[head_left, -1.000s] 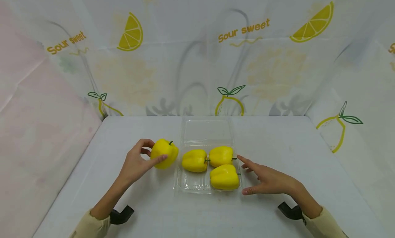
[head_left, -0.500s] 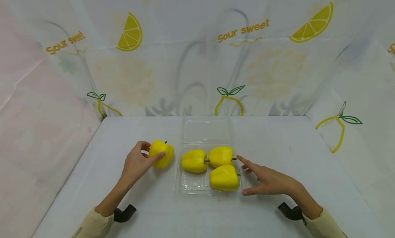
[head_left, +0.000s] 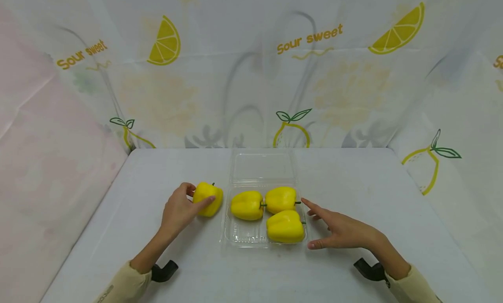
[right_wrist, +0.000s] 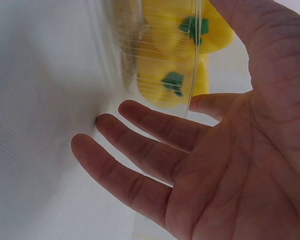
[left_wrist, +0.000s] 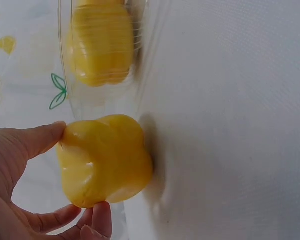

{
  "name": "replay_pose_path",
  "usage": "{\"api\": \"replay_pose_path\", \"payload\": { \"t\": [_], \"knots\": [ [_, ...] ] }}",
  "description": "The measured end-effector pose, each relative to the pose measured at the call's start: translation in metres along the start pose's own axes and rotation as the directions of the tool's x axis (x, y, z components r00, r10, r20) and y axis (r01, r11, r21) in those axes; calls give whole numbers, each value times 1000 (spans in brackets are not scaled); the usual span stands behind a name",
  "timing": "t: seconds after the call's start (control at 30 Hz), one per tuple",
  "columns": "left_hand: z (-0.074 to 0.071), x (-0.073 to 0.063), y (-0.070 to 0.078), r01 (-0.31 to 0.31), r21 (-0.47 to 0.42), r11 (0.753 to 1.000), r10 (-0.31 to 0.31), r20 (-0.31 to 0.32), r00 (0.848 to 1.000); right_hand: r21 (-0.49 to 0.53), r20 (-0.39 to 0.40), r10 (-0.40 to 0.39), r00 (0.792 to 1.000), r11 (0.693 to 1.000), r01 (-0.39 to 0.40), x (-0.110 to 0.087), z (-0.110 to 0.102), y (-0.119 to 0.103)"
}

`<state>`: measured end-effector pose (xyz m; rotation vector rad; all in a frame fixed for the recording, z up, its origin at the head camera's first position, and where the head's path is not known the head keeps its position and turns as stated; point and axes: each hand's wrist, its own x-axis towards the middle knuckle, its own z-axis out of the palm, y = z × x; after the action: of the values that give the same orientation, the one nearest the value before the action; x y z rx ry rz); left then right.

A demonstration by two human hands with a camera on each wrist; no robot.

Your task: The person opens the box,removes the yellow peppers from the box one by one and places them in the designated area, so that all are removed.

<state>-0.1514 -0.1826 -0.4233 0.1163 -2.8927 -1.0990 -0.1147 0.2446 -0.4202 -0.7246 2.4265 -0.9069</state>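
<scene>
My left hand (head_left: 180, 209) pinches a yellow bell pepper (head_left: 208, 200) between thumb and fingers, just left of a clear plastic clamshell box (head_left: 245, 238). In the left wrist view this pepper (left_wrist: 105, 160) is low at the table, its green stem out of sight; whether it touches the surface I cannot tell. Three more yellow bell peppers lie on their sides in the box: a left one (head_left: 246, 205), a back right one (head_left: 280, 200) and a front right one (head_left: 285, 226). Beside the box's right edge, my right hand (head_left: 342, 228) holds nothing, its fingers extended and spread.
The box's transparent lid (head_left: 263, 166) is folded back flat toward the rear of the white table (head_left: 342, 172). A patterned cloth (head_left: 251, 89) hangs behind and at both sides. Black curved mounts (head_left: 165, 271) stick out at both wrists.
The gripped pepper has come down slightly toward the table, shifting left and then a little right. My left forearm has moved right. The right hand and the boxed peppers stay in place.
</scene>
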Motion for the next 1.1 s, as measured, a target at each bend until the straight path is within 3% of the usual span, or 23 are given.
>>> {"api": "replay_pose_path", "payload": {
  "t": [0.43,0.7,1.1],
  "knots": [
    [-2,-3,0,-20,59,998,19,15,1000,-2,1,13,1000,1000,-13,0,0,-1],
    [-8,-7,1,-28,48,998,27,14,1000,2,0,-2,1000,1000,2,-1,0,-1],
    [-10,-21,20,-114,53,992,115,-31,993,-5,-10,-5,1000,1000,5,-1,1,1]
  ]
}}
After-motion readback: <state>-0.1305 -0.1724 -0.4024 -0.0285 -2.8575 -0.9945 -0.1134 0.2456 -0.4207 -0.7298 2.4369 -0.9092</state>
